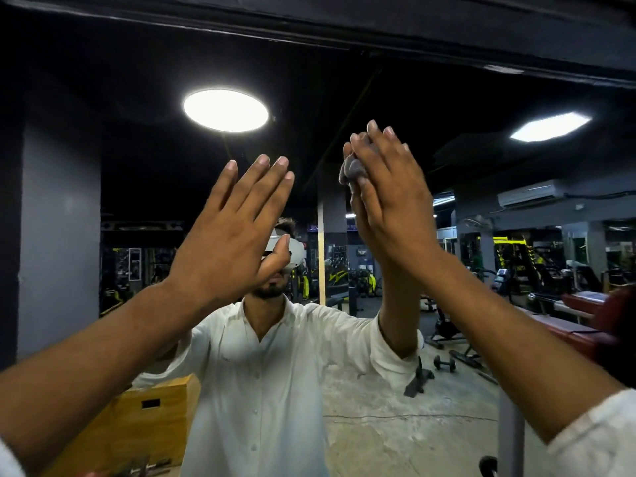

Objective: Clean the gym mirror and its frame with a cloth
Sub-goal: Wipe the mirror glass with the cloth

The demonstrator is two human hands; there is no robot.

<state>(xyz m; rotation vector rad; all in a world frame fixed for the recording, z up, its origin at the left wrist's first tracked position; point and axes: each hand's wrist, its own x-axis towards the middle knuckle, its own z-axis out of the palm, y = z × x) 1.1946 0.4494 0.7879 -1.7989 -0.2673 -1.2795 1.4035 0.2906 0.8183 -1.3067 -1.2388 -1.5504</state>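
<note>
Your left hand (234, 228) is sitting flat at centre-left of the frame, fingers straight, holding nothing. It looks like it's bracing on the mirror (137, 149), though I can't tell if it's actually touching the glass. Just right of it, upper centre, the grey cloth (349, 170) is getting squashed in a wad against the glass by your right hand (392, 201), which is pressing with straight fingers rather than gripping. You're probably only cleaning a narrow stripe with that lump, so try spreading it flatter under the palm and overlapping your passes. The bare palm is likely leaving prints, so wipe there too. The black mirror frame (344, 32) is running along the top, and I'd guess it's not done yet.
</note>
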